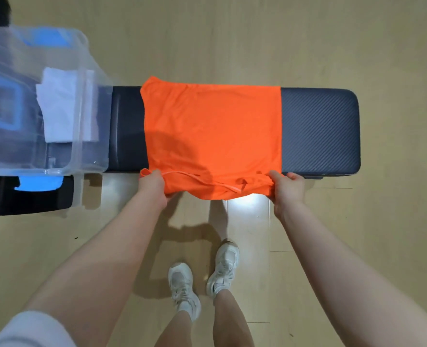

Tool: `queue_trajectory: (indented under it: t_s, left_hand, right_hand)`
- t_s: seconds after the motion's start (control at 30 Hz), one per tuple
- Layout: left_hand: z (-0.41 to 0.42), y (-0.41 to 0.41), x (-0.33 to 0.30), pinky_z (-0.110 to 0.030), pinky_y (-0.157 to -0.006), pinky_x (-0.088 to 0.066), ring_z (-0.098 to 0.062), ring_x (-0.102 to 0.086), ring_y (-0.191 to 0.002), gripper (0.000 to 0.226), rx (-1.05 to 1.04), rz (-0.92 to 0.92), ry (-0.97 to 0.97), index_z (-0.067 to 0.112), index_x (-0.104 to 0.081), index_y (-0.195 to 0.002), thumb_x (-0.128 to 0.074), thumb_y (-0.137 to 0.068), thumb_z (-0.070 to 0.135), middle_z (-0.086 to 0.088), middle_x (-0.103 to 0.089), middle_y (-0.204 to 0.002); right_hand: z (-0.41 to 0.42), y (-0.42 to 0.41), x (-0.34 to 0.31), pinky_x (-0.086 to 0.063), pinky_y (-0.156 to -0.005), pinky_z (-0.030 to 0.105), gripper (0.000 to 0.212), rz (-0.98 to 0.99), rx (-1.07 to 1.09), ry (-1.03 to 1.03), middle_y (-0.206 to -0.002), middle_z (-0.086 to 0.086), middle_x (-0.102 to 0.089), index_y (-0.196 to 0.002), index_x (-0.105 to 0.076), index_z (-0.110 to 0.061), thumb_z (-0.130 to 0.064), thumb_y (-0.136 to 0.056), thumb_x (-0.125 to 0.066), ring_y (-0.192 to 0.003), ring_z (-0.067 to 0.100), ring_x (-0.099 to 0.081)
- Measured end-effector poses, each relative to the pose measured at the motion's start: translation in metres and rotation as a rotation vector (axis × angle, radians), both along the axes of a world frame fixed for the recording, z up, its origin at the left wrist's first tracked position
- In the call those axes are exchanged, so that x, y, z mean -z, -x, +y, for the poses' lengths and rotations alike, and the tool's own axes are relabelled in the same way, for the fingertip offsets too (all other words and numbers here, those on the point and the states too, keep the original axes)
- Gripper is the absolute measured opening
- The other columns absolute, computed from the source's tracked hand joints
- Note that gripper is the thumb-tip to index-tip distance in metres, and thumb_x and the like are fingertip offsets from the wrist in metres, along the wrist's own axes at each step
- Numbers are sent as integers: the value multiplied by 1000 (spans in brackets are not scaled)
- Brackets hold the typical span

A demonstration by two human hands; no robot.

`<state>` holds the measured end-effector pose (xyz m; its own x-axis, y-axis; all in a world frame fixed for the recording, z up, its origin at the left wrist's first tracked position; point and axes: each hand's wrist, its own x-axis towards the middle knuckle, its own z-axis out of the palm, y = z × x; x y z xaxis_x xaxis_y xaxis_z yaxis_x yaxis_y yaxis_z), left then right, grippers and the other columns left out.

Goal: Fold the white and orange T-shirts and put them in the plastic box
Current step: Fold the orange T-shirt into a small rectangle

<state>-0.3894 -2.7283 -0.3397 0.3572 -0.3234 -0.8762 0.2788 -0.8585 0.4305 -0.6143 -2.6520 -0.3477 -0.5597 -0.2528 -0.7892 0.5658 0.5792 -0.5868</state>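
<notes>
An orange T-shirt [212,128] lies spread across the dark padded bench [320,128], with its near edge hanging over the bench's front side. My left hand [155,186] grips the near left corner of that edge. My right hand [287,189] grips the near right corner. A clear plastic box [87,78] stands on the left end of the bench. Inside it lies a folded white T-shirt [59,108].
Blue handles show on the box at its far side [47,38] and near side [38,184]. A dark object [32,196] sits under the box on the left. Wooden floor [232,41] surrounds the bench. My feet in white shoes [202,276] stand in front of it.
</notes>
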Motion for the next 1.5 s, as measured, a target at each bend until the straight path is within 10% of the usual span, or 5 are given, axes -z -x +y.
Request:
queue_trajectory:
  t_s: [0.13,0.3,0.47,0.6,1.5]
  left_hand:
    - [-34,5,-1,-41,-67,-51,-20,-58,-69,19,22,89,33,20,-52,-110,-39,-96,16,-6,-60,-91]
    - [-32,5,17,-26,-75,-47,-18,-59,-86,36,123,-69,203,11,-33,-132,-34,-97,20,-15,-57,-117]
    - [-13,5,33,-36,-99,-37,-27,-46,-117,42,1108,-718,627,2,-41,-131,-47,-90,5,-16,-44,-131]
    - [-32,18,53,-47,-103,-31,-37,-39,-128,48,1546,-831,692,6,-42,-136,-54,-90,17,-19,-42,-139]
    - [-106,-12,63,-44,-68,-44,-36,-58,-79,32,1845,-936,941,3,-64,-88,-41,-91,26,-14,-65,-79]
  right_hand:
    - [-43,18,0,-48,-37,20,26,-101,92,22,-88,13,-57,-108,-53,-1,-9,-85,-62,-53,13,-59]
    - [-48,32,10,-58,-56,29,31,-124,-32,32,-94,17,-56,-112,-45,-11,-32,-91,-51,-76,25,-62]
    - [-25,29,25,-43,-85,30,24,623,-683,2,-105,6,-58,-111,-58,-12,-17,-87,-56,-94,18,-55]
    - [-39,15,35,-33,-96,38,40,901,-978,-46,-128,11,-48,-127,-49,-12,-21,-88,-57,-116,30,-44]
    - [-84,33,51,-34,-91,44,32,1161,-1198,-256,-117,20,-54,-112,-61,-8,-30,-93,-49,-111,39,-44]
